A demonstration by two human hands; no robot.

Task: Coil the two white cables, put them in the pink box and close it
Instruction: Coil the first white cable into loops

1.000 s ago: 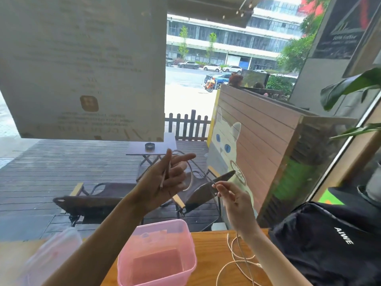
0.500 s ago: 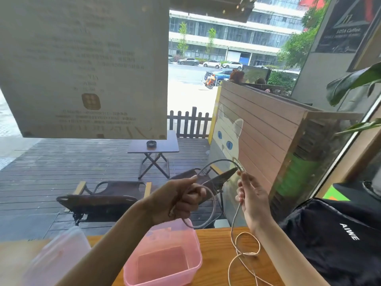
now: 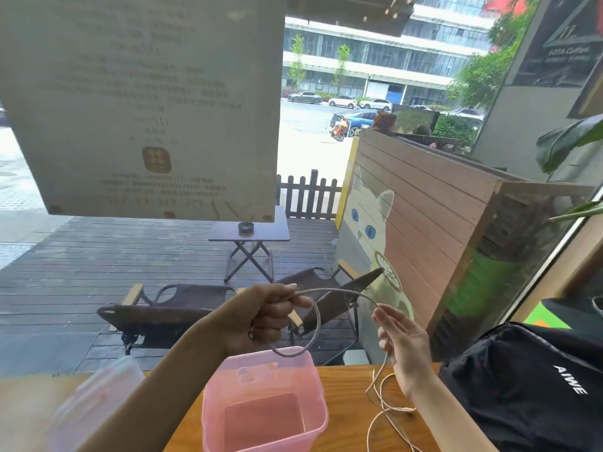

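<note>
Both hands are working one cable (image 3: pixel 332 291) in the air above the table (image 3: pixel 352 380). Left hand (image 3: pixel 261 318) is curling its fingers round the cable and gripping it, with a loop hanging from that fist and dipping to just above the far rim of the box (image 3: pixel 264 402). From the fist the cable is arching over to the right hand (image 3: pixel 401 340). Right hand is sitting mostly open, palm facing left, fingers loosely extended; the cable is running across its fingertips (image 3: pixel 380 316) and dropping past the palm. Can't tell whether it's actually pinching the cable or only letting it slide.

Below the right hand the cable is trailing down onto the table near its far edge, lying in loose, uncoiled bends right of the box. Can't tell whether that slack is one cable or two overlapping.

Box is pink, translucent, standing open and upright on the table, between the two forearms, nothing visible inside it. Lid (image 3: pixel 94 399) is lying apart from the box, toward the left end of the table, blurred.

Bag (image 3: pixel 528 386), black, is resting at the right end of the table, just beside the right forearm. Window behind the table is showing a deck with chairs (image 3: pixel 169 308), and a paper sign (image 3: pixel 143 102) is hanging on the glass up left.
</note>
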